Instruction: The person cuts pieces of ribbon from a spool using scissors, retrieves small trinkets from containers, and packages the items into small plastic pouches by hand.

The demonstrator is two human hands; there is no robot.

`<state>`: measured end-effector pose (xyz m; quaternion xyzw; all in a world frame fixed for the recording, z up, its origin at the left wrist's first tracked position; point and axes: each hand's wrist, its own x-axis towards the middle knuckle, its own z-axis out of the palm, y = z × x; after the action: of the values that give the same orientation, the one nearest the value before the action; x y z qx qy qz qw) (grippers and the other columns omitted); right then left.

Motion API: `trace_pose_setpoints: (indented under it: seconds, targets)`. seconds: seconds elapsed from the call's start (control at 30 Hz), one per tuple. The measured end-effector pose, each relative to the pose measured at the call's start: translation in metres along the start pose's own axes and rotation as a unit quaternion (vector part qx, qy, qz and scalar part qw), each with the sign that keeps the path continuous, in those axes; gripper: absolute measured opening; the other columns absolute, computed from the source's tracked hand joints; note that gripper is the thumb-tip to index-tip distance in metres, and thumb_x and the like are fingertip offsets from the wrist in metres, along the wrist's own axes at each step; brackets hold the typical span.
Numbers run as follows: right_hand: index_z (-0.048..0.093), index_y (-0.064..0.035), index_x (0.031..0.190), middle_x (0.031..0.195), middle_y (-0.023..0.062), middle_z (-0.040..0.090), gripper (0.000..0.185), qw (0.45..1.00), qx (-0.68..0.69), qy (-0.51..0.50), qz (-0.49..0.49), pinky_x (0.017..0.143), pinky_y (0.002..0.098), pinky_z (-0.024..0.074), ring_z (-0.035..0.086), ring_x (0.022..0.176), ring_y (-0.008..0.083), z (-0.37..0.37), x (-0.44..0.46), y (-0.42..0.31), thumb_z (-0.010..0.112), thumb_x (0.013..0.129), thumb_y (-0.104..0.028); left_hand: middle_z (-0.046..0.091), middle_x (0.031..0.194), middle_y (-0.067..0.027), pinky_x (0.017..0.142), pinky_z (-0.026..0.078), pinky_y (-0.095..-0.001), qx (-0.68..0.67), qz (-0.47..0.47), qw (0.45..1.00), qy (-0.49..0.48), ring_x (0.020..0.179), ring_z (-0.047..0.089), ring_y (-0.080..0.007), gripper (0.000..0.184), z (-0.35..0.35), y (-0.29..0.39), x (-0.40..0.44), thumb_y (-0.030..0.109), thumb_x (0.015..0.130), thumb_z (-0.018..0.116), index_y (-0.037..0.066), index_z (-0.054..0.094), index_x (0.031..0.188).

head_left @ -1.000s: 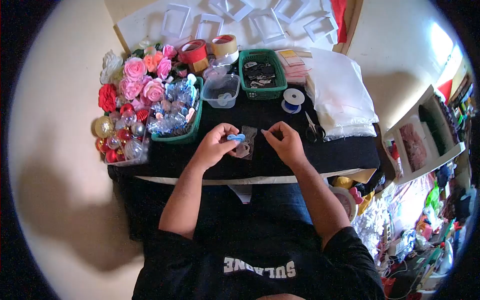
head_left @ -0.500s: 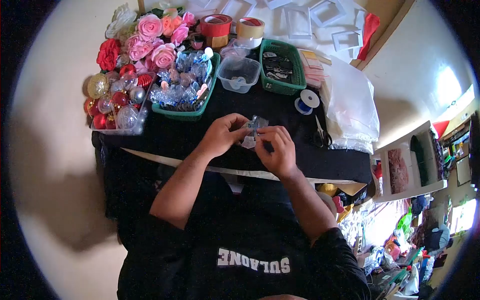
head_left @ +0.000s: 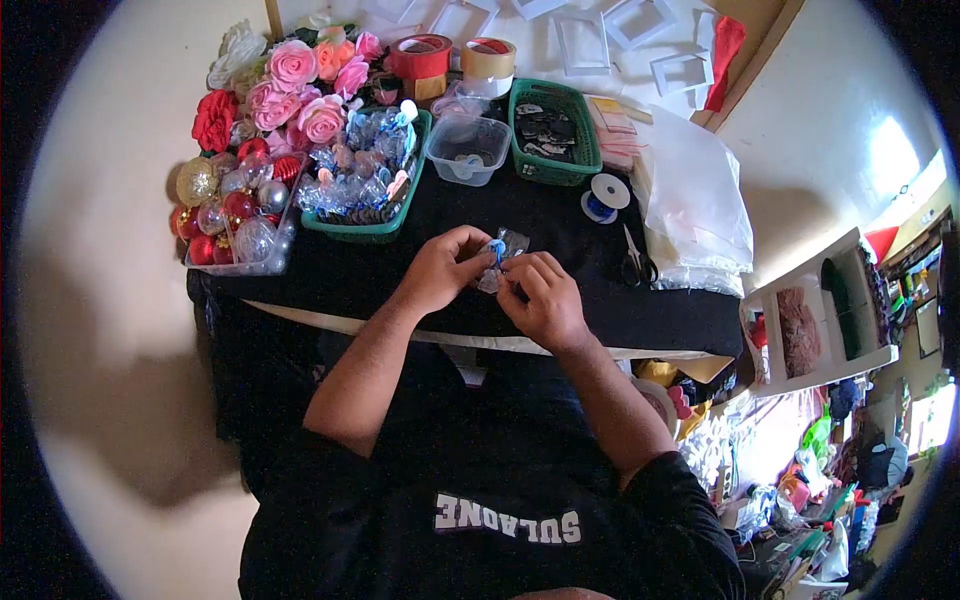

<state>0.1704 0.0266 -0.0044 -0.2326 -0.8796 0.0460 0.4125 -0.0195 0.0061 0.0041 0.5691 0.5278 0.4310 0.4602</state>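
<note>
Over the front of the black-covered table, both hands meet at a small clear plastic packet [head_left: 515, 241] with a blue ribbon [head_left: 496, 247] round its gathered middle. My left hand [head_left: 445, 274] pinches it from the left, thumb and forefinger together. From the right, my right hand [head_left: 546, 298] has its fingertips closed at the packet just below the ribbon. What is inside the packet is too small to make out. To the right lie a spool of blue ribbon [head_left: 607, 195] and black-handled scissors [head_left: 637, 262].
Behind my hands stand a green basket [head_left: 372, 232] of similar wrapped packets, a clear plastic tub [head_left: 467, 171] and another green basket [head_left: 556, 172] with dark flat pieces. Baubles [head_left: 240, 205], artificial roses [head_left: 293, 65], tape rolls [head_left: 421, 58] and plastic bags [head_left: 695, 190] surround them.
The blue ribbon now shows more plainly at the middle of the packet. My right hand has shifted slightly left and curled more. The whole view has moved slightly.
</note>
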Motion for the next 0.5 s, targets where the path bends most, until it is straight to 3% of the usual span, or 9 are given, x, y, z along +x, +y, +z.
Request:
trace_pose_setpoints:
  seconds: [0.43,0.5]
  targets:
    - [0.055,-0.0044,0.084,0.088,0.0096,0.062,0.017,0.995,0.04,0.015,0.086,0.067,0.0396,0.0518,0.062,0.08,0.0285,0.0,0.0,0.003,0.071,0.078,-0.002,0.066,0.095,-0.006,0.072,0.053,-0.0284,0.035,0.03,0.999,-0.009,0.083,0.064,-0.012,0.019,0.001,-0.013,0.003,0.015,0.095,0.063,0.004,0.062,0.11]
    - [0.055,-0.0055,0.088,0.089,0.0106,0.061,0.018,0.997,0.025,0.012,0.066,0.071,0.0426,0.0509,0.059,0.083,0.0315,0.001,-0.002,0.004,0.071,0.079,-0.008,0.066,0.095,-0.0059,0.074,0.052,-0.0288,0.043,0.037,0.998,-0.014,0.084,0.064,-0.0123,0.019,0.0,-0.013,0.003,0.015,0.095,0.063,0.004,0.062,0.11]
